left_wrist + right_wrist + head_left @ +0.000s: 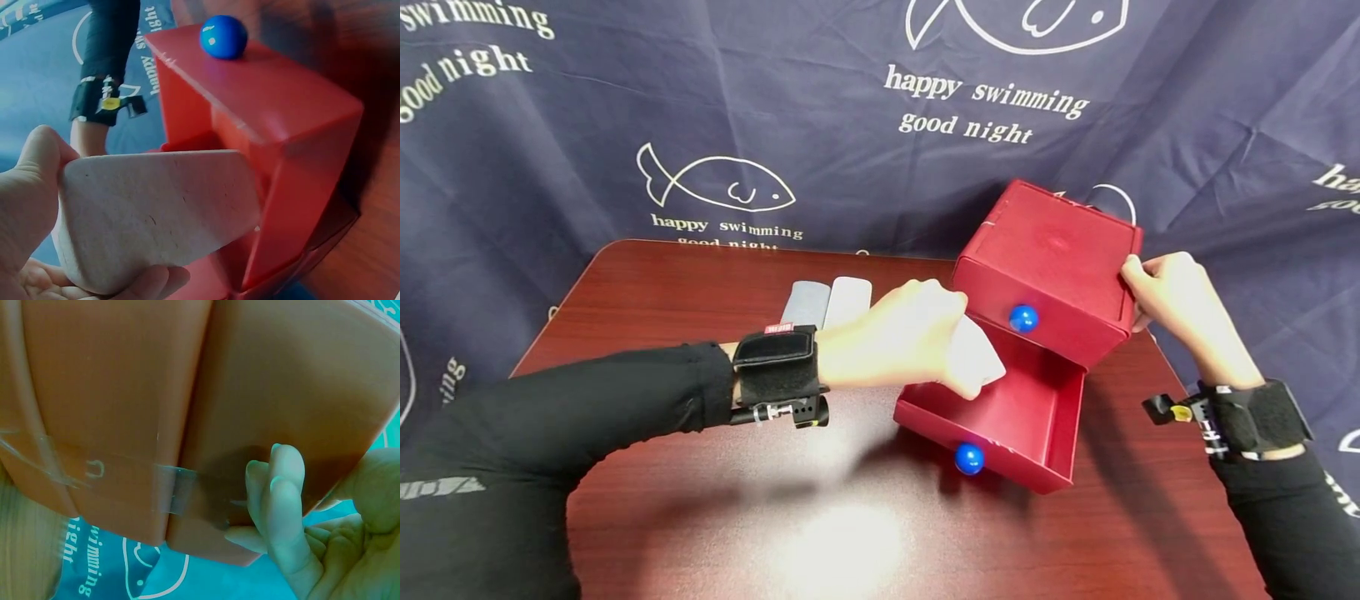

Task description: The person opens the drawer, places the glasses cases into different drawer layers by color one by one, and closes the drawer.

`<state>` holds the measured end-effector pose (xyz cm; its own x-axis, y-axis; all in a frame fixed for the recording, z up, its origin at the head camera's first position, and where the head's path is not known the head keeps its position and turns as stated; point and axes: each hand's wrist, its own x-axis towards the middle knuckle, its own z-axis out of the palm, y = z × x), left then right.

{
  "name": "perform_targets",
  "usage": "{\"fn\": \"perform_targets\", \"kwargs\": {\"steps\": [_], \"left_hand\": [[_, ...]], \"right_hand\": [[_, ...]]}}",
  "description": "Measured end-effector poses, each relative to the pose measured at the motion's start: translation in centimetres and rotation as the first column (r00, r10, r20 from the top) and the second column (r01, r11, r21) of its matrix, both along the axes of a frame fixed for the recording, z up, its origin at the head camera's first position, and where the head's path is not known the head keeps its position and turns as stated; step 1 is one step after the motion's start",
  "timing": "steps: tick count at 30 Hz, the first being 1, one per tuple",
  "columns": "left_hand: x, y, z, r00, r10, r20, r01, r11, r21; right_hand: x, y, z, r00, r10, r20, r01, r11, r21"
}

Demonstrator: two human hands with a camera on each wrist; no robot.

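A red box (1052,250) with two blue-knobbed drawers stands on the dark wooden table (700,467). Its upper drawer, with knob (1023,317), is closed. Its lower drawer (1022,417), with knob (969,458), is pulled out. My left hand (925,346) grips a pale flat block (977,360) and holds it over the open lower drawer. In the left wrist view the block (156,212) points into the red drawer (294,144). My right hand (1157,287) grips the box's far right edge. The fingers (278,500) curl against the box wall (187,394) in the right wrist view.
Two more flat blocks, one grey (807,302) and one whitish (848,298), lie side by side on the table behind my left hand. A dark blue cloth (850,125) printed with fish and words hangs behind and around the table.
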<state>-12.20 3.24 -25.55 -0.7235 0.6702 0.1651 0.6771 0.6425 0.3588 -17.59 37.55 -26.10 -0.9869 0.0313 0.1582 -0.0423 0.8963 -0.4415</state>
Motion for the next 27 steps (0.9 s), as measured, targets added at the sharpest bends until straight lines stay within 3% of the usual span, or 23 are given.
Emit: {"fn": "perform_targets", "kwargs": {"steps": [5,11,20,24,27], "left_hand": [[-0.1,0.2,-0.9,0.999,0.031,0.018,-0.03,0.999,-0.038],[-0.1,0.2,-0.6,1.0,0.029,0.009,-0.028,0.992,-0.123],[1.2,0.8,-0.4,0.998,0.025,0.054,-0.006,0.945,-0.327],[1.4,1.5,-0.7,0.998,-0.055,0.033,0.063,0.929,-0.363],[1.3,1.9,-1.0,0.994,-0.108,0.027,0.11,0.931,-0.348]], "right_hand": [[0.0,0.1,0.0,1.0,-0.002,0.001,0.002,1.0,-0.003],[-0.1,0.0,0.0,1.0,-0.01,-0.005,0.01,1.0,0.006],[0.1,0.0,0.0,1.0,-0.017,-0.001,0.017,1.0,0.01],[0.1,-0.1,0.0,1.0,-0.016,0.001,0.016,1.0,0.01],[0.1,-0.2,0.0,1.0,-0.016,0.001,0.016,1.0,0.011]]}}
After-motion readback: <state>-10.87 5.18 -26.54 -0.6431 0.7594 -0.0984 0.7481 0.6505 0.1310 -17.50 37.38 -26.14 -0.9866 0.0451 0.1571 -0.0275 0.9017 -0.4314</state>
